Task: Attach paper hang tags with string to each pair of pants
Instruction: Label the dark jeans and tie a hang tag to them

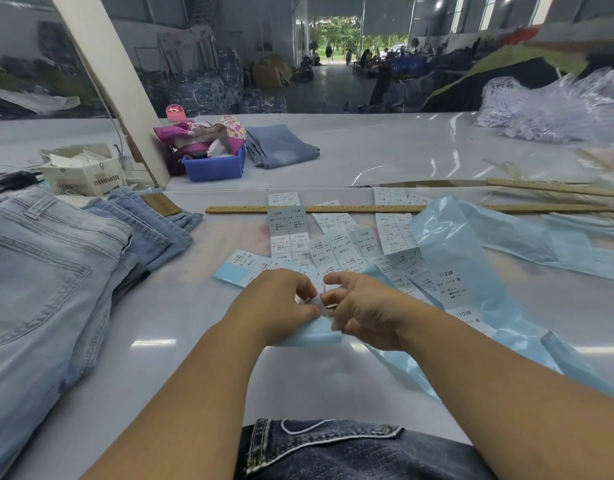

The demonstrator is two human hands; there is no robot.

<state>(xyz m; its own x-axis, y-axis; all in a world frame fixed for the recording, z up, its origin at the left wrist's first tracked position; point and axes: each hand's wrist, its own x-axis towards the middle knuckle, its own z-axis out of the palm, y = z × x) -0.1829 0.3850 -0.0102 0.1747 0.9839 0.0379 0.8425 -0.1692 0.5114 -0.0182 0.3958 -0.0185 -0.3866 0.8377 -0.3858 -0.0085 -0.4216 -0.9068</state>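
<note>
A big pile of light blue jeans [52,258] lies at nine o'clock, well away from the hands. White paper tags [336,244] with black print are spread out at twelve o'clock, just past the fingers. The left hand [281,306] and right hand [364,310] are close together, fingers curled, both pinching a small blue-backed tag [316,336] between them.

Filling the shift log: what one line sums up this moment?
left hand pinching sticker strip | right hand pinching same strip | label sheets spread | jeans stack untouched, left
</note>
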